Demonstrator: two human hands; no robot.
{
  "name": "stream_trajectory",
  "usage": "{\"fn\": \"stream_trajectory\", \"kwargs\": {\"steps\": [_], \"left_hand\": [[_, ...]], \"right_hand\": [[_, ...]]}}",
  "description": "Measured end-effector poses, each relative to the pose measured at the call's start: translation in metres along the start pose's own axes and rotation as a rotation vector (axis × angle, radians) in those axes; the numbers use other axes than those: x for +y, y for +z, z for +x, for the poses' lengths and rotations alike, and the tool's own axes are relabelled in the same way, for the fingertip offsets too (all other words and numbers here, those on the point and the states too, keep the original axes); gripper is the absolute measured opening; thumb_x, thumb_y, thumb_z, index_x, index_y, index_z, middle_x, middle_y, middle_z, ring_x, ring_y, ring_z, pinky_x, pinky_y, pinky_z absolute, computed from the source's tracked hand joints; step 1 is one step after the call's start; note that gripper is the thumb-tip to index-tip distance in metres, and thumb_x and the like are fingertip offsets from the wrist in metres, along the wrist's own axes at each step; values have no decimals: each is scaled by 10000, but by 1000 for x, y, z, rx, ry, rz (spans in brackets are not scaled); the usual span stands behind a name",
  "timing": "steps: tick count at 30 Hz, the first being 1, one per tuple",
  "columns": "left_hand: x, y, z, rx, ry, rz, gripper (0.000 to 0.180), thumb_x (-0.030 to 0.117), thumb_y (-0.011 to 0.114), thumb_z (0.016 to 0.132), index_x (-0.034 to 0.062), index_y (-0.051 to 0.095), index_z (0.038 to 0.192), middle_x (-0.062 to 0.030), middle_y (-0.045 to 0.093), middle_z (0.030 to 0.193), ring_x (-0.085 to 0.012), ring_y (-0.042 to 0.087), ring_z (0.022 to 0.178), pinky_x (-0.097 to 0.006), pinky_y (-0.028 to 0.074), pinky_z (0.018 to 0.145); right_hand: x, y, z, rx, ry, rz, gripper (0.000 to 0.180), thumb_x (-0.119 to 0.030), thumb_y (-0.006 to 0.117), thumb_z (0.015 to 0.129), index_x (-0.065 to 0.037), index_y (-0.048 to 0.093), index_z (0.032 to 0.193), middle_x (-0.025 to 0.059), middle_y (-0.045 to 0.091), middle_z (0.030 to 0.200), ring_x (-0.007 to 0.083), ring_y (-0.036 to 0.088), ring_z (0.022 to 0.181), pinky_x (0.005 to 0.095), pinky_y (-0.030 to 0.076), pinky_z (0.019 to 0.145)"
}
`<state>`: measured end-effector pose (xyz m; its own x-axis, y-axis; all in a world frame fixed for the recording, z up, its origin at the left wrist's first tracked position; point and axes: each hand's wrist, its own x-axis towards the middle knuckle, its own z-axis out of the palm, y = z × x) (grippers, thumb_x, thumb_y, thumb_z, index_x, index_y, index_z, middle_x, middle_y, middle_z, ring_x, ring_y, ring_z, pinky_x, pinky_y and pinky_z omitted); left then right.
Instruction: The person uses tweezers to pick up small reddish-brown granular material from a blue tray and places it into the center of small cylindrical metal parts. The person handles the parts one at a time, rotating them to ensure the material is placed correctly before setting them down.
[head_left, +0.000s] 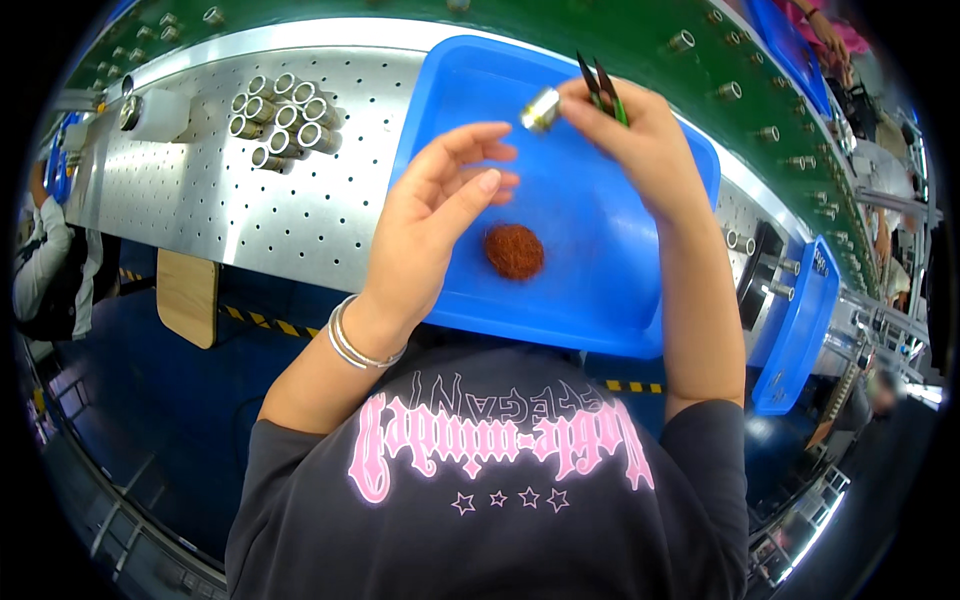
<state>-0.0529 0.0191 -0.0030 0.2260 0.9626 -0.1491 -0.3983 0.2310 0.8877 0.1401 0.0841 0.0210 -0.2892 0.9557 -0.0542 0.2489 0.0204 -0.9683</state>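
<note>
In my right hand (648, 135), pinched at the fingertips, is a short shiny metal sleeve (541, 110). The same hand also holds small green-handled snips (606, 84), their dark pointed blades spread apart and pointing away from me. My left hand (425, 205) holds nothing; its fingers are loosely bent and apart, close to the sleeve but not touching it. Both hands are over a large blue plastic tray (590, 315). Inside the tray, below my left fingertips, lies a round clump of reddish-brown fibres (514, 251).
Left of the tray, a cluster of metal sleeves (286, 116) stands on a perforated metal bench (345, 205). A white container (160, 114) sits further left. Beyond runs a green conveyor (640, 45) carrying scattered sleeves. At right are a smaller blue tray (797, 335) and several sleeves.
</note>
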Motion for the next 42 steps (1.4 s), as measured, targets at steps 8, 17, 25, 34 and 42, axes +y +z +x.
{"fn": "stream_trajectory", "kwargs": {"steps": [8,17,25,34,42], "left_hand": [[-8,11,0,-234,-157,141,466,-16,605,825,-4,455,1266,-88,570,1077,-145,583,972,-254,482,834],[-8,22,-8,-212,-4,414,463,-70,588,801,-1,475,1244,-91,574,1075,-148,583,972,-260,487,852],[-10,18,-5,-122,-230,-154,452,112,591,867,31,435,1283,-111,566,1114,-188,599,985,-283,492,865],[-16,19,-2,-99,-212,-183,476,112,550,898,45,382,1338,-148,563,1156,-175,607,985,-272,489,879],[-17,22,-2,-136,-177,-69,488,87,539,897,45,366,1352,-154,576,1139,-201,608,988,-277,484,871]], "right_hand": [[1,16,-68,130,45,-49,133,-85,644,817,7,626,911,-2,570,756,61,500,698,210,413,589],[-1,35,-78,178,-359,-551,144,-26,647,730,-86,627,860,60,637,773,197,620,635,297,468,520],[3,20,-94,202,48,197,58,-56,647,818,-19,603,827,-79,450,593,-15,326,535,165,227,466],[7,20,-94,202,-25,-102,82,-52,660,783,-2,616,830,24,559,649,64,453,552,230,348,482],[4,-3,-94,35,13,-339,140,-61,684,757,-8,642,881,57,604,730,132,537,637,245,392,528]]}}
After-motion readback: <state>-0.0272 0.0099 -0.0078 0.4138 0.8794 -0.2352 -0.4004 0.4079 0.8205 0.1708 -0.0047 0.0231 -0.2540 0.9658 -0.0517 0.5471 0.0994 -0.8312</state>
